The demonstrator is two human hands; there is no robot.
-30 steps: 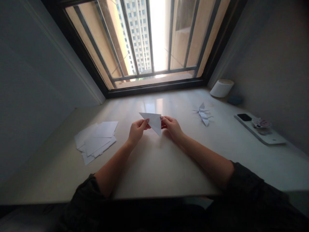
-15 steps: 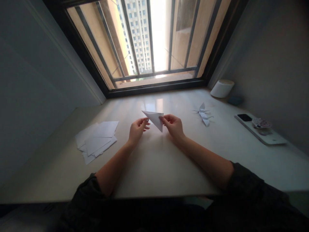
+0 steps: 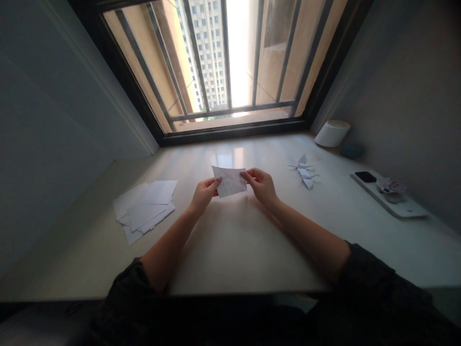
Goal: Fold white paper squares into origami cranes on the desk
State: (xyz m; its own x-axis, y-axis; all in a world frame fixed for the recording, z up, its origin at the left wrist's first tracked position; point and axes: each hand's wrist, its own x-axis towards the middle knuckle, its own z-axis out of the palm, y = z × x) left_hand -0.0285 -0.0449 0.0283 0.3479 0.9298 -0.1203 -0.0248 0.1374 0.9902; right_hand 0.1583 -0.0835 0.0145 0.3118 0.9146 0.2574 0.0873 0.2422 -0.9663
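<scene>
A roughly square sheet of paper (image 3: 231, 182) is held spread between my two hands above the white tabletop (image 3: 230, 254). Faint marks or print show on the side facing me. My left hand (image 3: 205, 193) pinches its left edge, thumb on top. At the upper right corner, my right hand (image 3: 262, 186) grips it between thumb and fingers. To the right of my hands lie folded paper cranes (image 3: 304, 172), close together. On the left is a loose pile of white paper sheets (image 3: 147, 209), overlapping at different angles.
A phone (image 3: 389, 194) with a round grip on its back lies at the right. Behind it, a white cylindrical object (image 3: 332, 133) stands by the wall, beside a dark bluish item (image 3: 352, 151). A barred window (image 3: 230, 132) borders the far edge.
The paper, a folded triangle before, is now opened out to a square. My left hand, its fingers loosely apart earlier, has closed on the left edge.
</scene>
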